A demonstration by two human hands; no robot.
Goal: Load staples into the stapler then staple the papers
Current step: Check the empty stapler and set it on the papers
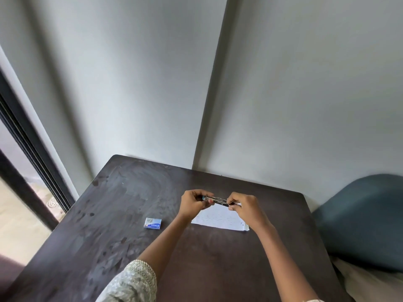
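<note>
I hold the stapler (216,200) up in both hands above the far middle of the dark counter (122,214). My left hand (193,203) is curled around its left end, fingers closed over the top and thumb under it, where a bit of blue shows. My right hand (245,207) pinches the right end, fingers folded in tight on the dark tip. The stapler runs between the two hands, slightly lower on the right, its metal middle bare and catching light. Whether it is swung open I cannot tell; it is too small and partly covered by my fingers.

The papers (220,220) lie flat on the counter right beneath my hands, a white sheet with faint lines, its near edge showing between my wrists and its right corner poking out past my right wrist. The stapler is not touching them.

The staple box (153,223), small and blue and white, lies on the counter to the left of my left forearm, near the papers but apart from them, lying flat.

A pale patterned sleeve (133,282) covers my left upper arm at the bottom edge. A blue-grey chair (362,216) stands just beside the counter's right side, and the counter's far edge meets the grey wall (152,83).
</note>
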